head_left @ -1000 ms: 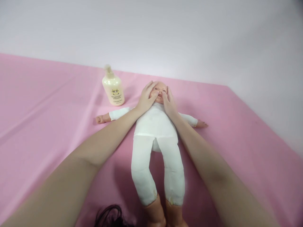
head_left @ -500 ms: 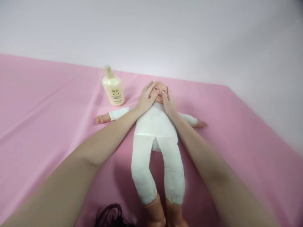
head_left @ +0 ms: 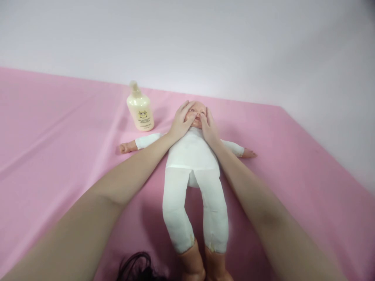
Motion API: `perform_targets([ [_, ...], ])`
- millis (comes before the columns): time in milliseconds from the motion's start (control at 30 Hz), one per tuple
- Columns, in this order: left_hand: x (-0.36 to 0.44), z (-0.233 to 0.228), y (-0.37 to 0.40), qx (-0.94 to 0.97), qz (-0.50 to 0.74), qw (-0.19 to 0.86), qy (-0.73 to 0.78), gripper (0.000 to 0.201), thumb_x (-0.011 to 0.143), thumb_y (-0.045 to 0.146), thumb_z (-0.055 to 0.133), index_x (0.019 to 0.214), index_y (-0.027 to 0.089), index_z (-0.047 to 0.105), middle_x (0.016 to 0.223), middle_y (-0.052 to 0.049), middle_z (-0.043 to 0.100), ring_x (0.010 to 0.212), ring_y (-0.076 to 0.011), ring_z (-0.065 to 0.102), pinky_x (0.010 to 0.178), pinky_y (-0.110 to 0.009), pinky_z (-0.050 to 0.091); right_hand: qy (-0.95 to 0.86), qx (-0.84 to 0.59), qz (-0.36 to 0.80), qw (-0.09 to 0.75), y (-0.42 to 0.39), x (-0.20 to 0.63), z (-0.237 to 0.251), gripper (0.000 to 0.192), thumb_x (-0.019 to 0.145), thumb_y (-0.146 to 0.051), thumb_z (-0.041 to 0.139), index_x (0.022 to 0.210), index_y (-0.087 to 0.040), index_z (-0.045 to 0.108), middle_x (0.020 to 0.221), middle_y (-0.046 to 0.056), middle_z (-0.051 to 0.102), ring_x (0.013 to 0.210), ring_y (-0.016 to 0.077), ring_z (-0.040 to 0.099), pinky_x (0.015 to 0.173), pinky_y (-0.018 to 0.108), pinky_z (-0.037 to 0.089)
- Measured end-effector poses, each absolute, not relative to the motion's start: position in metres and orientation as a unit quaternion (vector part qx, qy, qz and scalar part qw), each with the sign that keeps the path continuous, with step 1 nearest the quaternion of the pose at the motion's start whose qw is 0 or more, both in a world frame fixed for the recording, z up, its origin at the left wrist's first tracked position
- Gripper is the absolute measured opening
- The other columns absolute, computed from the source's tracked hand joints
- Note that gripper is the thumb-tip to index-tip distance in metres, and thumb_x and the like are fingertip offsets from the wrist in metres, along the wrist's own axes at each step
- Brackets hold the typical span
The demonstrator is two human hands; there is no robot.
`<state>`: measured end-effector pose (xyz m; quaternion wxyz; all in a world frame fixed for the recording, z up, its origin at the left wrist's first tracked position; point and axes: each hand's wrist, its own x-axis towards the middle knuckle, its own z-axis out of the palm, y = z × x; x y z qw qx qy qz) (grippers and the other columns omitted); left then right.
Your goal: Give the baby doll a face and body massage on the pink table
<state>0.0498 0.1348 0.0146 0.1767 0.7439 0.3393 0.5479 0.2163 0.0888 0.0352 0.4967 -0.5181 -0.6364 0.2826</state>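
Observation:
A baby doll [head_left: 191, 150] with a white cloth body lies on its back, head toward the far side, arms spread out. My left hand [head_left: 182, 120] rests along one side of the doll's head, fingers stretched out and thumb on the cheek beside the nose. On the opposite side lies my right hand [head_left: 208, 125], its fingers extended along the head and its thumb also against the cheek near the nose. Both hands touch the face without being closed; some fingertips are hidden at the sides of the head.
A pale yellow pump bottle [head_left: 141, 113] with a label stands left of the doll's head, beyond its outstretched arm. The pink cloth [head_left: 58, 128] covers the table, with a light wall [head_left: 187, 47] behind. Dark hair [head_left: 137, 267] shows at the bottom edge.

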Motion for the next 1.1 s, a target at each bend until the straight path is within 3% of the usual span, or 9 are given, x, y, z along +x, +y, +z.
perform_targets([
  [133,0.0495,0.0144,0.135,0.748,0.543,0.172,0.341,0.071,0.099,0.072,0.043,0.151,0.024,0.051,0.163,-0.014,0.045,0.155,-0.0282,0.039,0.132,-0.048,0.028,-0.635,-0.523,0.276,0.497,0.0875,0.2159,0.0361,0.092,0.099,-0.074,0.041,0.168,-0.016,0.025,0.175,0.009,0.026,0.163,0.0231,0.023,0.135,0.04,0.015],
  [267,0.0488,0.0147,0.1344,0.749,0.541,0.175,0.339,0.072,0.1,0.072,0.043,0.152,0.023,0.051,0.164,-0.015,0.044,0.156,-0.0281,0.039,0.132,-0.048,0.027,-0.634,-0.528,0.277,0.492,0.0875,0.2157,0.0357,0.088,0.1,-0.074,0.04,0.168,-0.021,0.024,0.176,0.004,0.025,0.163,0.0227,0.022,0.135,0.04,0.016],
  [367,0.0487,0.0148,0.1339,0.747,0.543,0.179,0.34,0.071,0.099,0.072,0.044,0.151,0.024,0.051,0.164,-0.014,0.044,0.155,-0.028,0.039,0.132,-0.05,0.027,-0.634,-0.525,0.279,0.494,0.0877,0.2158,0.0353,0.091,0.1,-0.076,0.039,0.168,-0.017,0.022,0.176,0.005,0.024,0.163,0.0243,0.022,0.135,0.038,0.016],
  [533,0.0486,0.0163,0.1327,0.748,0.544,0.176,0.338,0.066,0.099,0.071,0.045,0.15,0.029,0.051,0.164,-0.011,0.045,0.155,-0.0288,0.04,0.132,-0.051,0.028,-0.635,-0.523,0.282,0.493,0.0895,0.2168,0.0345,0.089,0.098,-0.078,0.04,0.169,-0.026,0.023,0.175,0.003,0.026,0.164,0.0264,0.019,0.135,0.045,0.012],
  [700,0.0482,0.0183,0.132,0.75,0.541,0.174,0.338,0.067,0.099,0.071,0.045,0.15,0.028,0.052,0.163,-0.012,0.046,0.155,-0.0289,0.041,0.131,-0.05,0.029,-0.636,-0.523,0.282,0.492,0.0908,0.2178,0.0339,0.094,0.098,-0.079,0.04,0.169,-0.019,0.022,0.175,0.006,0.025,0.164,0.0272,0.019,0.135,0.043,0.012],
  [1100,0.0481,0.0201,0.1299,0.749,0.542,0.184,0.335,0.068,0.099,0.071,0.045,0.151,0.028,0.052,0.164,-0.012,0.046,0.156,-0.0291,0.039,0.132,-0.05,0.027,-0.636,-0.516,0.279,0.501,0.0944,0.218,0.0302,0.098,0.096,-0.082,0.04,0.169,-0.019,0.022,0.175,0.005,0.025,0.163,0.0259,0.022,0.135,0.041,0.015],
])
